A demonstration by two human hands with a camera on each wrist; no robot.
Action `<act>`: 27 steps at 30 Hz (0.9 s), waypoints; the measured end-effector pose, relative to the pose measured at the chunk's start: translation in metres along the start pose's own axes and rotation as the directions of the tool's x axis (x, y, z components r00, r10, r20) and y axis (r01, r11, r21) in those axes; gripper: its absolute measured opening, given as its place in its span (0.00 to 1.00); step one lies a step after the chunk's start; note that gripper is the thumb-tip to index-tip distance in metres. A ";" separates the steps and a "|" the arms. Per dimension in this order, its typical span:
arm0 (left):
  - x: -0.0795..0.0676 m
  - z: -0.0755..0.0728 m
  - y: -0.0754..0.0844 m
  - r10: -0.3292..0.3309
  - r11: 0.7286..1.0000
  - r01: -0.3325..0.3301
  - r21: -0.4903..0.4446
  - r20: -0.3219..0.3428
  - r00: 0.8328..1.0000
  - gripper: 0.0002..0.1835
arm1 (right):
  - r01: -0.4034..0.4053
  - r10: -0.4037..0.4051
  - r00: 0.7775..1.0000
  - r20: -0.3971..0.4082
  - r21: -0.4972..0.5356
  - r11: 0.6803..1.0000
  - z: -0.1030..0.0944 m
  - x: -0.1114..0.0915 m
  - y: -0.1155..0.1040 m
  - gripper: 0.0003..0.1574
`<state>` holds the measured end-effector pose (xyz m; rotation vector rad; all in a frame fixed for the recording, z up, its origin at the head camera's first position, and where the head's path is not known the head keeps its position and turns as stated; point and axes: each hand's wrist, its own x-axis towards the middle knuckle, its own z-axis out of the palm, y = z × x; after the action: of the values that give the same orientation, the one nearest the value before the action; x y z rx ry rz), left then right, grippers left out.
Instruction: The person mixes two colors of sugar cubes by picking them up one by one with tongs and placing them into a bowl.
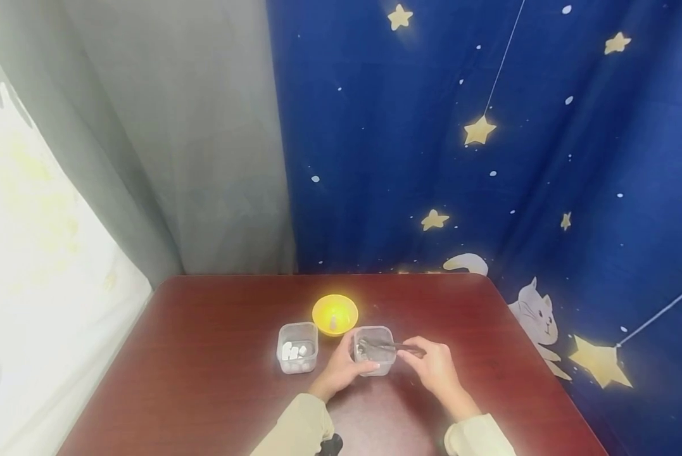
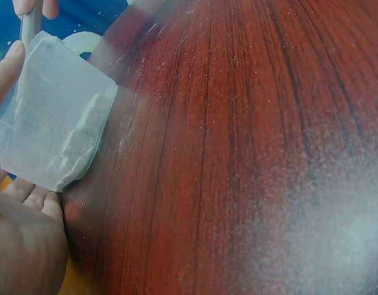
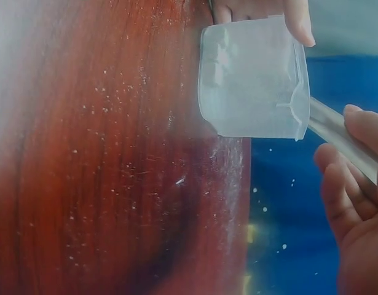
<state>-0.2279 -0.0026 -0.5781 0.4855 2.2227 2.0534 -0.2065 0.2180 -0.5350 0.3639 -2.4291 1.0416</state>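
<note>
In the head view my left hand (image 1: 339,370) grips a clear square plastic tub (image 1: 382,366), thumb across its near side and fingers at its left. White pieces (image 2: 80,147) lie along the tub's bottom in the left wrist view. My right hand (image 1: 436,368) pinches the handle of a slim grey metal utensil (image 3: 339,130), which reaches over the rim into the tub. The utensil's kind is not clear. Left of my left hand stands a second clear tub (image 1: 297,367) with several white pieces (image 1: 294,350). Behind both tubs sits a yellow bowl (image 1: 321,315) with something small and pale (image 1: 333,323) inside.
All this is on a dark red wood-grain table (image 1: 221,354) with rounded far corners. A grey curtain (image 1: 204,158) and a blue star-patterned curtain (image 1: 375,158) hang behind its far edge. White cloth (image 1: 44,266) hangs along the left side.
</note>
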 end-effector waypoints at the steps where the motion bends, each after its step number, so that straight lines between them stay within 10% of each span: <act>1: 0.000 0.000 0.001 -0.005 1.000 0.005 0.001 -0.003 1.000 0.44 | -0.011 0.011 1.000 -0.013 0.015 1.000 0.000 -0.001 0.000 0.11; 8: 0.001 0.000 -0.001 -0.044 0.998 0.044 0.043 -0.005 0.999 0.43 | -0.193 0.202 0.978 -0.044 0.152 0.969 -0.001 -0.006 0.001 0.09; 15: 0.001 0.001 -0.004 -0.060 0.996 0.061 0.061 -0.012 0.998 0.43 | -0.384 0.406 0.914 -0.004 0.314 0.868 -0.003 -0.012 0.004 0.08; 27: 0.002 -0.001 -0.005 -0.076 0.995 0.077 0.071 -0.019 0.997 0.45 | -0.341 0.396 0.917 -0.057 0.407 0.847 -0.006 -0.009 0.004 0.07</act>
<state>-0.2310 -0.0029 -0.5823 0.3845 2.2934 1.9532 -0.1985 0.2252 -0.5385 -0.0636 -2.2019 1.6715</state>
